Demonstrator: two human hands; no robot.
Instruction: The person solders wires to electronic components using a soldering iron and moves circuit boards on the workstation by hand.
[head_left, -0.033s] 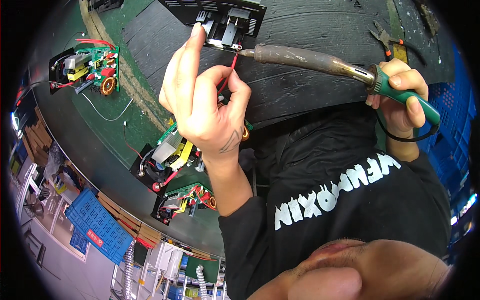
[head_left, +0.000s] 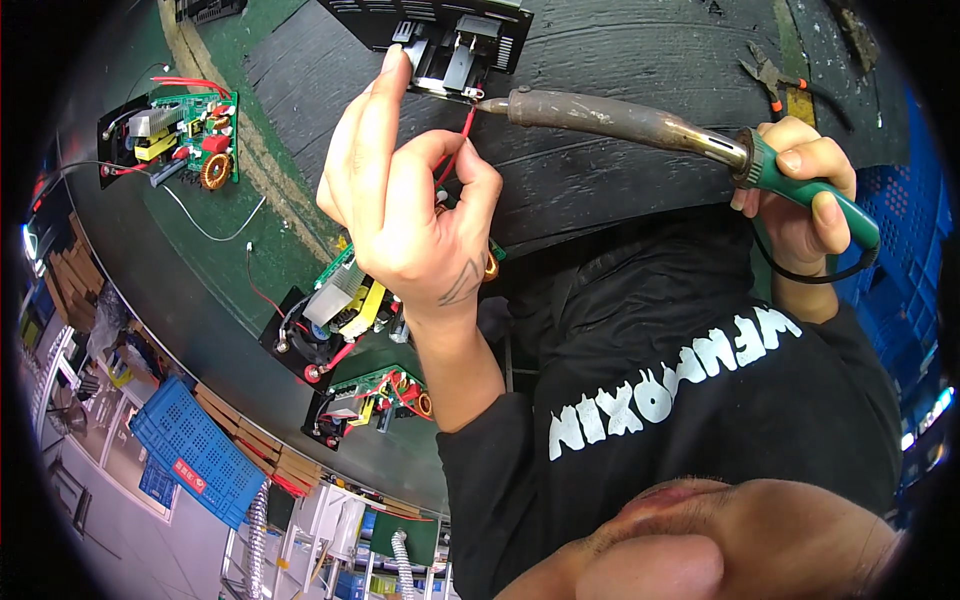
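Note:
My right hand (head_left: 808,185) grips the green handle of a soldering iron (head_left: 620,118). Its tip meets the end of a red wire (head_left: 468,122) at a metal terminal on a black panel (head_left: 425,25). Between the thumb and index finger of my left hand (head_left: 410,200), that same wire is pinched. Another finger of this hand reaches up to touch a black socket part on the panel. Behind my left wrist lies a circuit board assembly (head_left: 345,300), partly hidden, with yellow and silver parts.
Another circuit board assembly (head_left: 175,140) rests at the left of the bench, and one more (head_left: 370,400) near its edge. Cutting pliers (head_left: 768,75) lie on the black mat (head_left: 620,60) at the far right. A blue crate (head_left: 200,450) stands beyond the bench at lower left.

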